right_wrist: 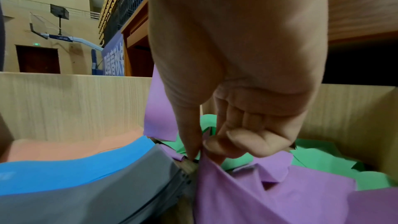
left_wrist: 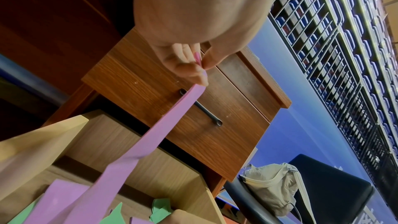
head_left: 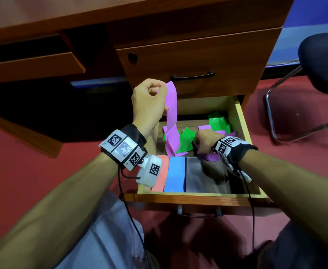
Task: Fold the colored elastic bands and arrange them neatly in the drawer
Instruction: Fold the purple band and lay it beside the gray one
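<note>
A long purple band (head_left: 171,111) hangs from my left hand (head_left: 151,101), which pinches its top end above the open drawer (head_left: 238,121); the pinch shows in the left wrist view (left_wrist: 201,65), with the purple band (left_wrist: 150,140) trailing down. My right hand (head_left: 205,141) is low inside the drawer, pinching purple band material (right_wrist: 269,193) between thumb and finger (right_wrist: 199,149). Loose green bands (head_left: 186,139) and more purple ones lie crumpled at the drawer's back. Folded pink (head_left: 160,173), blue (head_left: 175,173) and grey (head_left: 203,174) bands lie side by side at the front.
A closed drawer with a black handle (head_left: 192,76) sits right above the open one. The desk's dark knee space lies left. A black chair (head_left: 322,63) with a metal frame stands at the right on red carpet. My knees are below the drawer front.
</note>
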Available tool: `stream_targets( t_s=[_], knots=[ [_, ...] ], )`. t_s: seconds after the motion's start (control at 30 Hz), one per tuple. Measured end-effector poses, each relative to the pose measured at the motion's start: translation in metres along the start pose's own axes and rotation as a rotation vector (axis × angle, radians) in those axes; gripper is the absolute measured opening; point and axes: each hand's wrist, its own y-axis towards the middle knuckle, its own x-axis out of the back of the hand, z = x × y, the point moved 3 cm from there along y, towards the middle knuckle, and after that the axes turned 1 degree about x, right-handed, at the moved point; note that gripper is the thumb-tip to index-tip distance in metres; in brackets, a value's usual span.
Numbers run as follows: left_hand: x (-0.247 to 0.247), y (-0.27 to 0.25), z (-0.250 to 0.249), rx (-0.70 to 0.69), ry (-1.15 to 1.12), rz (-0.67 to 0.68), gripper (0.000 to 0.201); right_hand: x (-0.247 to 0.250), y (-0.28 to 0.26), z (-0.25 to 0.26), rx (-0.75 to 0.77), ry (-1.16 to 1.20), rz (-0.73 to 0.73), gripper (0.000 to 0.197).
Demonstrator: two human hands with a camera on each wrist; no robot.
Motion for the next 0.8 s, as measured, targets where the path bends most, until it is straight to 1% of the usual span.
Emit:
stream_targets(
  t_s=[0.1, 0.23, 0.33, 0.4, 0.5, 0.6, 0.73, 0.8],
  knots=[
    [0.001, 0.002, 0.001, 0.001, 0.001, -0.004, 0.011, 0.002, 0.003, -0.006, -0.051, 0.075, -0.035, 0.034],
    [0.001, 0.002, 0.000, -0.010, 0.007, -0.008, 0.012, 0.020, -0.001, -0.008, -0.110, 0.181, -0.108, 0.037],
    [0.000, 0.002, 0.001, -0.013, -0.002, -0.012, 0.011, 0.035, -0.008, -0.011, -0.178, 0.305, -0.198, 0.030],
    [0.000, 0.002, 0.002, -0.013, -0.010, -0.014, 0.012, 0.044, -0.012, -0.014, -0.201, 0.441, -0.239, 0.025],
    [0.000, 0.003, 0.002, -0.009, -0.019, -0.021, 0.013, 0.059, -0.020, -0.017, -0.208, 0.673, -0.340, 0.021],
    [0.000, 0.003, 0.003, -0.009, -0.018, -0.031, 0.014, 0.072, -0.029, -0.015, -0.170, 0.865, -0.411, 0.026],
    [-0.001, 0.003, 0.005, 0.006, 0.002, -0.048, 0.014, 0.080, -0.038, -0.013, -0.100, 1.024, -0.463, 0.024],
    [-0.003, 0.003, 0.006, 0.029, 0.006, -0.046, 0.014, 0.080, -0.039, -0.016, -0.083, 1.032, -0.498, 0.035]
  ],
)
